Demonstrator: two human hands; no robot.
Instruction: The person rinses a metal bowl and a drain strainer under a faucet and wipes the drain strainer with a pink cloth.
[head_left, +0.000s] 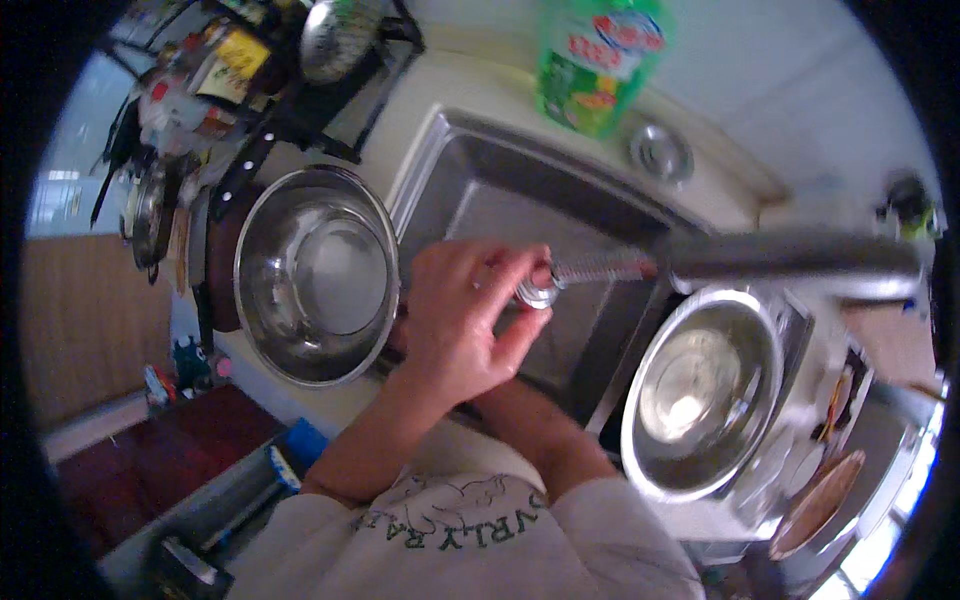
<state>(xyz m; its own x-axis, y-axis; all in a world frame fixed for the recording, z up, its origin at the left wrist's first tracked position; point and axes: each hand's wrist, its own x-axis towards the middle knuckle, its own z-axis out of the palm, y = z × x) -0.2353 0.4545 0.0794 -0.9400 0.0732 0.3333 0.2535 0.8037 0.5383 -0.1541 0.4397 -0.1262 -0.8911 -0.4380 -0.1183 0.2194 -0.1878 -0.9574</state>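
My left hand (472, 315) is over the sink, its thumb and fingers around the small metal nozzle (537, 291) at the end of a ribbed, blurred faucet neck (604, 268). The thicker metal faucet body (795, 262) reaches in from the right. My right forearm crosses under my left one. Most of my right hand (400, 326) is hidden; only a sliver of skin shows beside the rim of a steel bowl (315, 277), and its grip cannot be told. Beneath both hands lies the rectangular stainless steel sink (547, 165). A second steel bowl (701, 394), with a shiny inside, stands to the right.
Behind the sink are a green detergent pouch (600, 67) and a round metal-and-glass item (660, 152). A black rack (300, 112) crowded with bottles and utensils stands at upper left. Clear containers (765, 472) and a brown oval item (817, 506) are at lower right.
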